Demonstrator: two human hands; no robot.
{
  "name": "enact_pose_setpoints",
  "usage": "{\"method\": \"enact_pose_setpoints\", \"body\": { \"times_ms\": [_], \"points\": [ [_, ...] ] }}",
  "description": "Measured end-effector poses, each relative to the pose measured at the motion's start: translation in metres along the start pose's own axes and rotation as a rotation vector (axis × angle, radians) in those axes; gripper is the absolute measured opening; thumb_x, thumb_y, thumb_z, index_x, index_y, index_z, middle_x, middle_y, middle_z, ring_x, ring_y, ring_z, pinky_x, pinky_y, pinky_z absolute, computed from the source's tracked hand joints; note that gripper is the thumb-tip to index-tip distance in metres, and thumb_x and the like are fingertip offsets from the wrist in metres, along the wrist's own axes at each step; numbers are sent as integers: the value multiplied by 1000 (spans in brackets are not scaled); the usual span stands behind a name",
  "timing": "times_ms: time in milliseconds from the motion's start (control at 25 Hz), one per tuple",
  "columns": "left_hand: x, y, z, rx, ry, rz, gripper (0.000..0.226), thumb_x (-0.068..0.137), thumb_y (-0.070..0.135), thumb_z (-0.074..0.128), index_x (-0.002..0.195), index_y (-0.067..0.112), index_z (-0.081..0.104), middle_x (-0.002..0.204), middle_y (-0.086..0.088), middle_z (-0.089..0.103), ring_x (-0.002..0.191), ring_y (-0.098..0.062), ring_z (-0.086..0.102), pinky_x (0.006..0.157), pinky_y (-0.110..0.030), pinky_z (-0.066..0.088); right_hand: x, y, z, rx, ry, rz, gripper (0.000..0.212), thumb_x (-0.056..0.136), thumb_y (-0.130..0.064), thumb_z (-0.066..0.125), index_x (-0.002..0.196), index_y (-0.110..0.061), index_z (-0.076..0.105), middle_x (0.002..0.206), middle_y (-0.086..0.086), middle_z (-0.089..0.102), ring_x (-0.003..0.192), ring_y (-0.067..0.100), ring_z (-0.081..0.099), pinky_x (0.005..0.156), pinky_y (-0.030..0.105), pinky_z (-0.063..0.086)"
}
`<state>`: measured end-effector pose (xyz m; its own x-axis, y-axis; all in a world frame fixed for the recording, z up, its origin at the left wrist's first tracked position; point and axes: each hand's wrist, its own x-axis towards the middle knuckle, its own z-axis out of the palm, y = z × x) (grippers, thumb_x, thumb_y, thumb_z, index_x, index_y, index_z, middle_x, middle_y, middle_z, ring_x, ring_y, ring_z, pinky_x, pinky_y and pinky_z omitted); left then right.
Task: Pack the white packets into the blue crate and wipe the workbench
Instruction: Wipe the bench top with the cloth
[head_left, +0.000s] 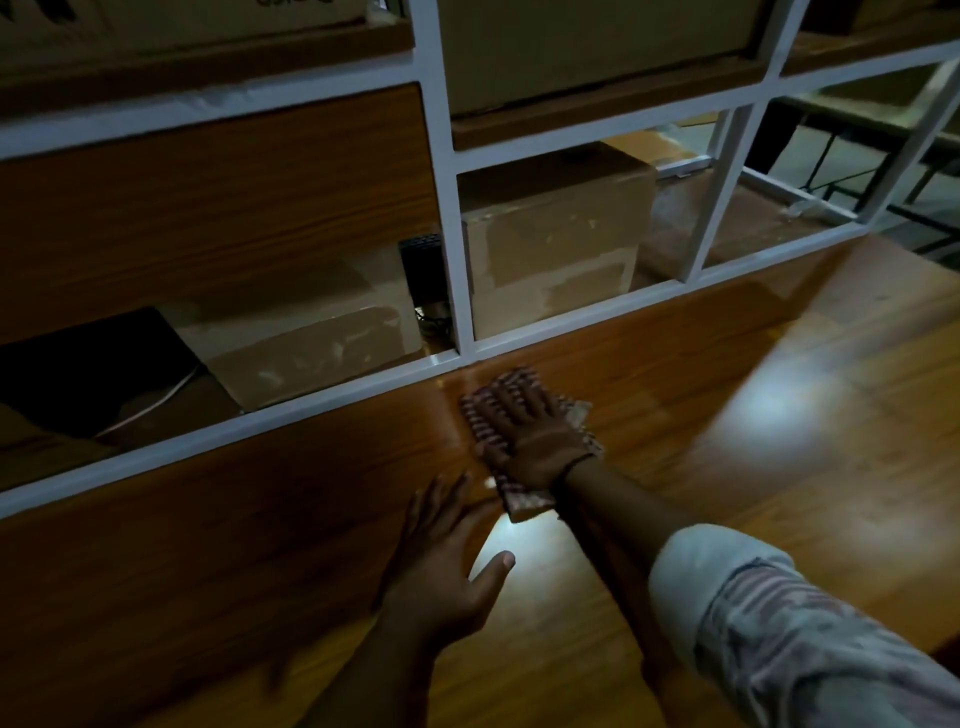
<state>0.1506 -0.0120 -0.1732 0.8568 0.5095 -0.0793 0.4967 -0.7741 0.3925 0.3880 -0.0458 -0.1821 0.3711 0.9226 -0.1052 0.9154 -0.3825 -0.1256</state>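
Note:
My right hand (524, 431) lies flat with spread fingers on a striped, patterned cloth (519, 501), pressing it onto the wooden workbench (779, 467) close to the white frame at the bench's back edge. My left hand (441, 551) rests on the bench just in front of the cloth, fingers straight and thumb out, holding nothing. No white packets and no blue crate are in view.
A white metal shelf frame (447, 218) runs along the back of the bench. Behind it stand cardboard boxes (556, 244), a black device (423, 270) with cables, and a dark opening (93, 374) at the left. Bright light patches glare on the bench surface.

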Motion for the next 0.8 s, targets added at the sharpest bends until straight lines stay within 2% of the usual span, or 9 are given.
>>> {"method": "enact_pose_setpoints", "body": {
  "times_ms": [80,120,240,280,360,480,560,640,800],
  "points": [
    [2,0,0,4,-11,-16,64,90,78,40,149,67,15,161,35,-20,150,-10,-31,122,-39,-2,9,10,0,-47,14,-93,74,94,-75,10,156,-42,-11,165,-7,-19,151,24,-22,120,50,-15],
    [3,0,0,11,-21,-18,65,90,79,40,148,67,15,161,35,-20,150,-10,-31,122,-40,-1,14,25,-1,-38,40,-16,74,94,-75,10,156,-41,-9,167,-6,-15,152,26,-19,121,50,-13],
    [4,0,-1,20,-40,-19,68,89,82,38,150,66,14,162,34,-20,151,-10,-30,123,-42,-1,22,67,-13,55,111,448,77,92,-77,13,158,-39,-4,168,-1,-7,152,35,-10,120,54,-11],
    [5,1,-1,22,-43,-22,68,89,82,37,150,65,13,162,34,-20,151,-10,-30,124,-43,-2,24,68,-16,76,110,529,78,92,-77,14,158,-38,-5,168,1,-8,152,36,-11,118,55,-12],
    [4,1,0,12,-42,-27,68,89,81,39,150,65,14,162,34,-19,151,-9,-30,124,-42,-1,23,42,-16,72,78,420,78,93,-75,12,157,-37,-10,167,1,-15,151,36,-16,116,53,-17],
    [4,-3,5,-13,-25,1,67,90,79,39,150,64,16,164,31,-14,152,-11,-26,125,-43,1,-18,-8,-2,-6,33,2,73,95,-72,10,156,-39,-10,164,-5,-21,150,25,-22,118,48,-18],
    [5,-7,9,0,1,30,65,90,79,38,150,63,19,166,28,-10,154,-12,-21,126,-44,2,-60,1,2,-11,37,-66,71,94,-74,11,156,-44,-5,162,-12,-18,149,19,-23,121,47,-14],
    [5,-10,10,8,2,35,67,89,80,39,151,61,21,166,28,-9,155,-13,-19,125,-43,1,-104,40,6,13,78,126,74,90,-80,6,156,-47,-5,163,-13,-18,151,22,-21,123,51,-8],
    [6,-12,12,-10,3,80,69,89,80,37,152,54,28,169,23,-4,155,-11,-19,126,-46,0,-199,97,10,70,184,722,82,84,-84,0,157,-46,-1,168,-6,-3,154,29,-8,122,56,-1]
  ]
}}
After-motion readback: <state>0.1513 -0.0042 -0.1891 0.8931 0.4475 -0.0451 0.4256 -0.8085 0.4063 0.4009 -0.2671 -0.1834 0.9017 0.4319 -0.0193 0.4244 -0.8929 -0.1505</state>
